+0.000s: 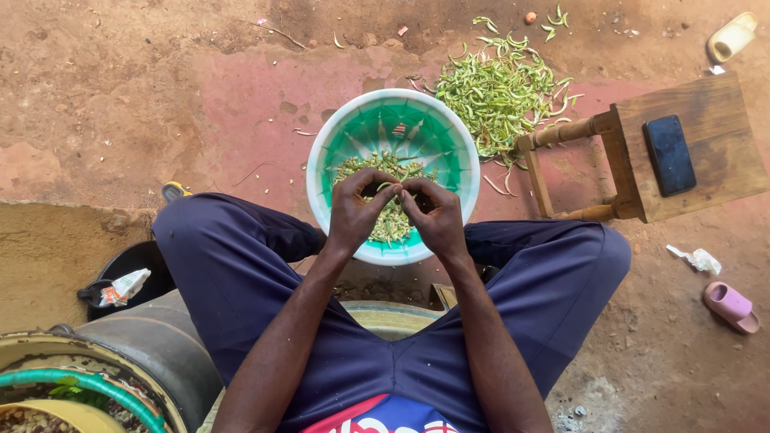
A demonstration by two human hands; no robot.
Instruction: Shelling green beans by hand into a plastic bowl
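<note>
We look straight down on a seated person whose two hands meet over a green and white plastic bowl (461, 152) at the centre of the frame. The left hand (355, 210) and the right hand (435, 218) face each other, fingers curled inward, thumbs and fingertips pinching a single green pod (387, 186) held between them just above the bowl's contents. Below it, in the near half of the bowl, lies a heap of shelled green seeds and pod pieces (391, 224).

Beyond the bowl, toward the upper right of the frame, a pile of empty green pods (501, 92) spreads over the red earth floor. To the right stands a wooden stool (706, 168) with a dark phone (669, 155) lying flat on its seat. A pink sandal (731, 305) lies at the lower right, and a black pot (144, 265) sits at the lower left beside the person's knee.

In our judgement, the bowl rests low between the knees, so a shift of either leg could tip it and scatter the seeds. A pod that splits suddenly could also flick seeds over the rim onto the dirt.

The fingertips hide most of the pod, so we cannot tell whether it is already split. The vessels at the lower left are cut off by the frame edge.
</note>
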